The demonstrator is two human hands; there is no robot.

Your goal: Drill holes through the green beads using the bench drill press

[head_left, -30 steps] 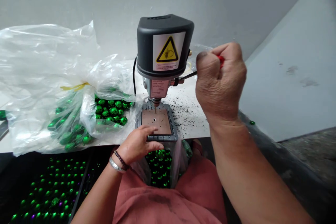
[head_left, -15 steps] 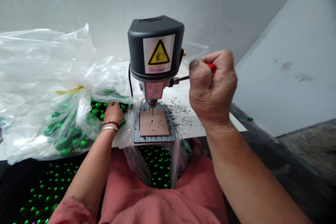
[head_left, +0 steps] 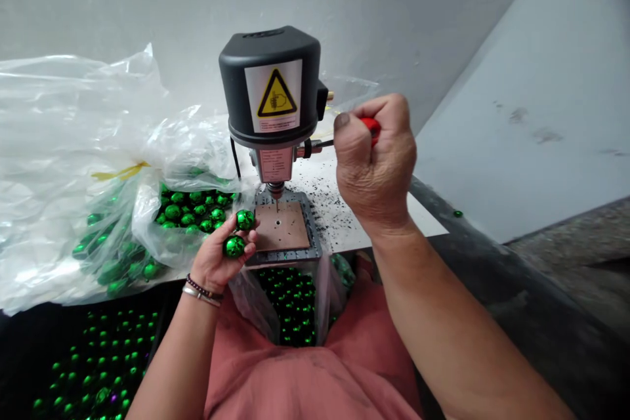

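Two shiny green balls lie in my left hand (head_left: 219,259): one green ball (head_left: 245,219) between the thumb and fingers, the other green ball (head_left: 233,247) against the palm and fingers. That hand is just left of the drill press base (head_left: 309,223). My right hand (head_left: 378,161) is wrapped round the red-knobbed feed lever (head_left: 375,130) on the right side of the drill press (head_left: 273,88). The thin drill bit (head_left: 277,205) hangs above a brown board (head_left: 290,231) with a small hole in it.
An open plastic bag (head_left: 147,210) of green balls, tied with a yellow strip (head_left: 121,172), lies at the left. More green balls (head_left: 290,315) are below the table edge. Dark shavings (head_left: 327,207) litter the white tabletop (head_left: 418,223). A single ball (head_left: 458,214) lies at the right.
My left hand has come out of the bag toward the drill press, turned palm up, with two green balls in it. My right hand still grips the lever. The view has shifted slightly.
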